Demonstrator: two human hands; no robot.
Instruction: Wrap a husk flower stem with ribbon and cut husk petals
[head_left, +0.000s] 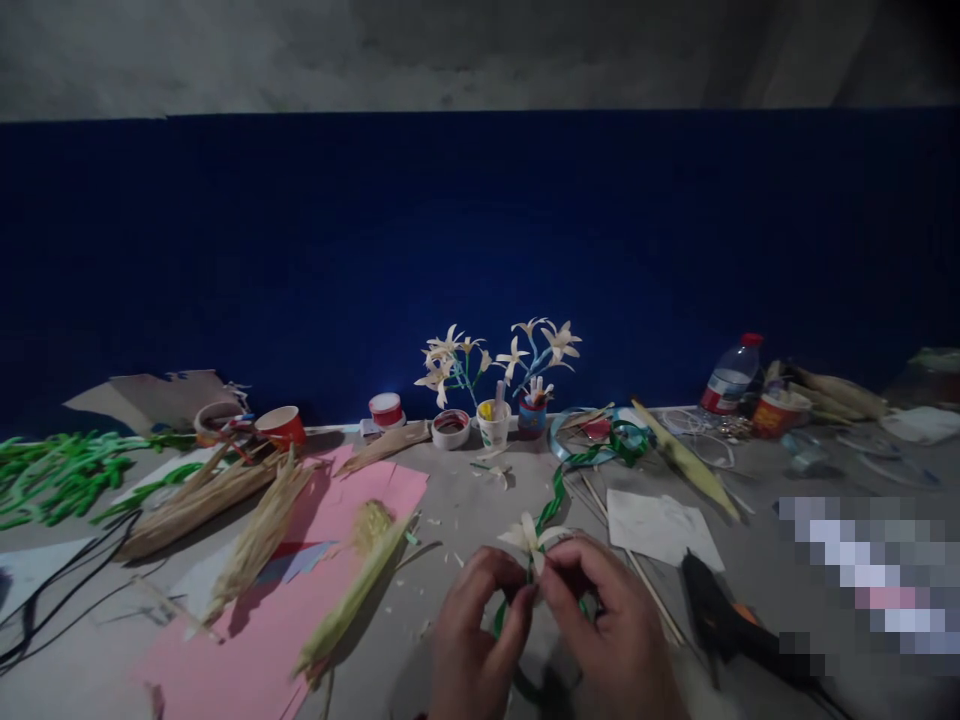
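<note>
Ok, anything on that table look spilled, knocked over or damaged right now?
Nothing looks spilled or broken. The plastic bottle at the back leans instead of standing upright, and small scraps litter the table near the pink paper. Both hands hold a pale flower on green ribbon.

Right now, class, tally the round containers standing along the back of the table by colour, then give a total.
Red paper cup: 1
Red-topped tub: 1
White cup: 1
White-rimmed tape roll: 1
Blue cup: 1
Clear plastic bottle: 1
Total: 6
</note>
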